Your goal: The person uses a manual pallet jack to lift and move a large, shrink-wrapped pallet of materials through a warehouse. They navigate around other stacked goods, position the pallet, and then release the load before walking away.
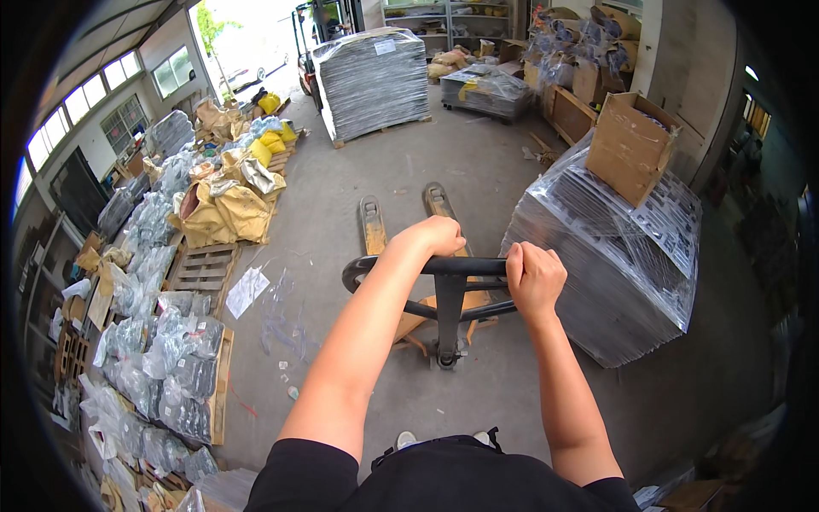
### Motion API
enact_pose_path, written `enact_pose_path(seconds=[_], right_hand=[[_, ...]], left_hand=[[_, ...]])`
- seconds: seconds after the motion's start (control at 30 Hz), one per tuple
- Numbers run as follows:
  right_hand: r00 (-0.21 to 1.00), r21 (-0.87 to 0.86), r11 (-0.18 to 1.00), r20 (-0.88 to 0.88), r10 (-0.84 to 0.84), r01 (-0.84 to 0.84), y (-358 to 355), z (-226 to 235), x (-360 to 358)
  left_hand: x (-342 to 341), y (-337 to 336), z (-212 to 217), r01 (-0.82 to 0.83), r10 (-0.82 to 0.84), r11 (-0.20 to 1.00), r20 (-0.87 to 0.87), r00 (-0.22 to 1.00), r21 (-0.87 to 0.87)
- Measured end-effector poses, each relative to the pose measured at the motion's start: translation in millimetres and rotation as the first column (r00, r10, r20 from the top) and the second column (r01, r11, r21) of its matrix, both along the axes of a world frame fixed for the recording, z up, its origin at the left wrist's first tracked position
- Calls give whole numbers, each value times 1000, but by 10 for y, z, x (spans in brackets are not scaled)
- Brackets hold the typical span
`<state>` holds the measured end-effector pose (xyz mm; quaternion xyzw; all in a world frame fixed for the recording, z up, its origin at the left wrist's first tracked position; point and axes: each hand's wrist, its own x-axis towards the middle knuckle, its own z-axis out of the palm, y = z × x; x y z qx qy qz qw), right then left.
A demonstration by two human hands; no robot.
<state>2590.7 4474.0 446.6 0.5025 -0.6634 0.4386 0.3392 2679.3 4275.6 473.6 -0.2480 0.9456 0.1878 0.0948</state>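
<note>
My left hand [437, 235] is closed over the top of the black handle [450, 299] of a pallet jack, close to the bar's middle. Toward the bar's right end, my right hand [536, 273] wraps the same handle in a fist. Beyond the handle, the jack's two worn yellow forks [373, 229] point away from me, low over the concrete floor. My left forearm hides part of the handle loop and the jack's yellow body. Nothing rests on the visible ends of the forks.
Right of the jack stands a film-wrapped grey stack [606, 264] with an open cardboard box [630, 147] on top. Ahead, a tall wrapped stack [373, 85] sits before a forklift [309, 51]. Bagged parts [183, 375], yellow sacks [226, 205] and a wooden pallet [203, 271] line the left.
</note>
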Motion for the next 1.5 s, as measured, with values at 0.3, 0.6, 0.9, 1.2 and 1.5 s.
enact_pose_path(seconds=[0.3, 0.6, 0.9, 1.2, 1.5], right_hand=[[1000, 7, 1000, 6, 3, -3, 34, 21, 46], [1000, -2, 1000, 25, 4, -4, 112, -23, 102], [1000, 2, 1000, 22, 2, -2, 214, -46, 186], [1000, 16, 1000, 26, -1, 1, 244, -56, 192], [999, 54, 999, 43, -7, 5, 266, -26, 216]], left_hand=[[-16, -24, -80, 15, -15, 999, 1, 1000, -32], [71, 111, -54, 5, -5, 1000, 1, 1000, -17], [167, 246, -53, 7, -7, 1000, -6, 1000, -5], [168, 258, -83, 10, -10, 1000, -23, 1000, -3], [148, 216, -133, 36, -37, 999, -20, 999, -19]])
